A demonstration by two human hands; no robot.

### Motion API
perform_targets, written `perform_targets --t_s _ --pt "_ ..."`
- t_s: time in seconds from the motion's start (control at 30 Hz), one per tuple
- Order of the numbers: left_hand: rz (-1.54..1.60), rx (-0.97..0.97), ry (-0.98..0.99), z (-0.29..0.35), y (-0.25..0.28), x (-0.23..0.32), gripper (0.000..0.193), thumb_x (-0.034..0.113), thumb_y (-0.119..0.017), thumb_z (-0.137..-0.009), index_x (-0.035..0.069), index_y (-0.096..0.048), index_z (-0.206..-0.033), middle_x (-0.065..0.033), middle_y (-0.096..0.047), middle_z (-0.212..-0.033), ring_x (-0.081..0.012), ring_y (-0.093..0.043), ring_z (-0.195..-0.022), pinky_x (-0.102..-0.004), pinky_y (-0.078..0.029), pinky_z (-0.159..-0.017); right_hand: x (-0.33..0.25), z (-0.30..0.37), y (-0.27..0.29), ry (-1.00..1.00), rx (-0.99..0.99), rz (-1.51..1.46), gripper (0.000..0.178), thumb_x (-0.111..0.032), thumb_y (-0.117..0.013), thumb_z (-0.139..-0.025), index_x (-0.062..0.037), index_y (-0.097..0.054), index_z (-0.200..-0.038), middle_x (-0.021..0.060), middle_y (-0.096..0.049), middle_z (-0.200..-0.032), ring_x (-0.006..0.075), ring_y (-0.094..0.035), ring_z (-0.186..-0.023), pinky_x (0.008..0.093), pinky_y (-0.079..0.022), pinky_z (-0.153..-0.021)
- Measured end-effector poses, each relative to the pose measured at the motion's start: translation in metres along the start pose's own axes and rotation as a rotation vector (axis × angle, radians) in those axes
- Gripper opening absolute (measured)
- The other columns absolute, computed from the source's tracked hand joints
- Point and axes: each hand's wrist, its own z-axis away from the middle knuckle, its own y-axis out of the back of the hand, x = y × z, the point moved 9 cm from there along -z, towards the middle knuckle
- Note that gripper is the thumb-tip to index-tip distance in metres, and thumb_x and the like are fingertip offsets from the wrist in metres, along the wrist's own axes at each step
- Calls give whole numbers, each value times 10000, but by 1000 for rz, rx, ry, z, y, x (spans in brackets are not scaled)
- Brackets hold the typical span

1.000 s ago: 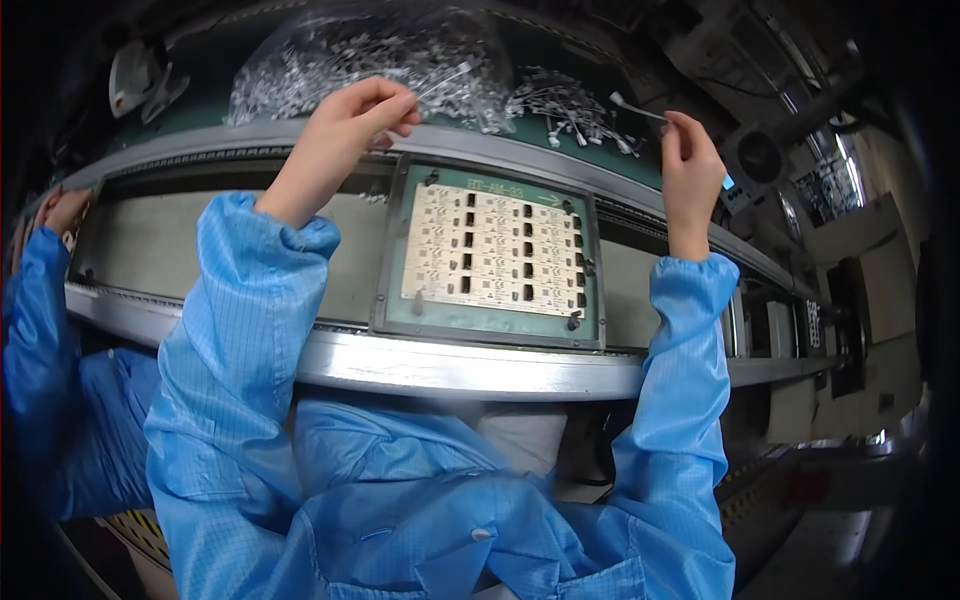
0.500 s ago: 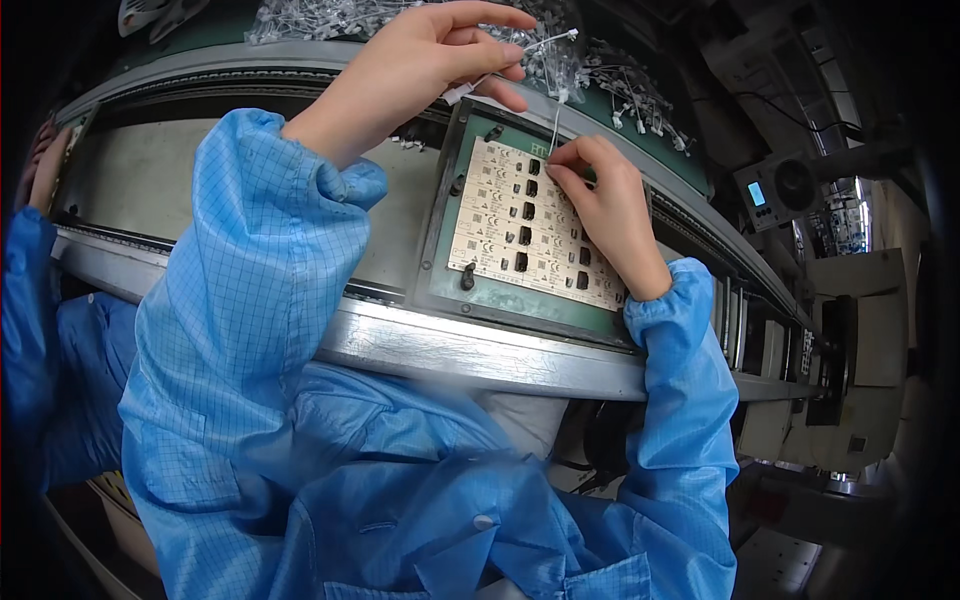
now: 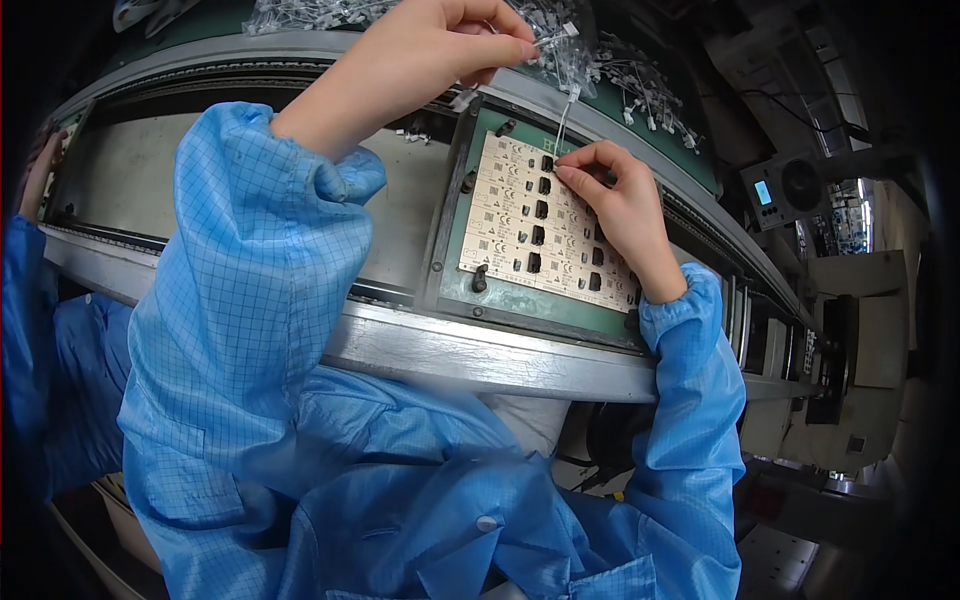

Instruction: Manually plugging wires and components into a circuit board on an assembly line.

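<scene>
here the cream circuit panel [image 3: 540,225] sits in a green carrier frame [image 3: 470,230] on the conveyor rail [image 3: 480,350], a pale rectangle with rows of small black parts and tiny printed marks too small to tell apart. the frame's near edge lies just behind the rail's metal lip; to its left the track bed is bare grey. along the far edge of the conveyor lies a heap of loose wire-leaded components in clear film [image 3: 620,70]. a small grey box with a lit blue screen [image 3: 765,192] stands past the right end.

the right hand [image 3: 625,215] rests on the panel's far right part, thumb and forefinger pressed together on the lower end of a thin leaded component [image 3: 565,118]. its long axis runs nearly upright, tilted slightly, from the panel's far edge up toward the heap. the left hand [image 3: 440,50] hovers over the frame's far left corner, fingertips pinched on a second small component [image 3: 555,36] near the heap.
</scene>
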Motion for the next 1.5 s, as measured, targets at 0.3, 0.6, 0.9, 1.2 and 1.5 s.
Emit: perform_targets --t_s 0.3,0.6,0.9,1.2,1.5 --pt "122 -55 -178 10 -16 26 208 172 -683 -952 -12 -641 -1040 -74 -704 -883 -107 -679 -783 -216 -526 -660 -3 3 3 53 3 4 113 -77 -700 -893 13 -711 -960 18 -643 -850 84 -542 -735 240 -456 -665" --pt "129 -45 -246 10 -14 29 163 122 -680 -950 -29 -643 -1002 -83 -705 -903 -113 -680 -809 -244 -562 -703 -51 28 6 452 -17 503 204 -47 -646 -877 -44 -721 -1067 51 -625 -945 215 -552 -897 345 -376 -822" --pt "-591 193 -575 21 -5 39 153 79 -622 -960 24 -682 -1089 -83 -737 -978 -183 -706 -943 -292 -548 -833 -40 14 7 389 -182 396 288 -11 -568 -894 -38 -699 -1149 76 -616 -1007 237 -576 -965 344 -431 -906" --pt "-1054 214 -737 21 -28 34 187 63 -638 -880 64 -723 -1048 -95 -690 -851 -295 -652 -768 -382 -481 -783 77 -102 113 167 570 533 263 -271 -638 -934 -92 -713 -1111 117 -690 -966 303 -678 -875 412 -515 -817" --pt "-881 217 -500 16 -31 20 118 110 -658 -881 100 -739 -967 -54 -700 -793 -258 -622 -791 -381 -429 -783 92 -163 109 191 426 735 253 -248 -634 -914 -108 -691 -1118 130 -712 -1041 320 -674 -948 477 -489 -861"
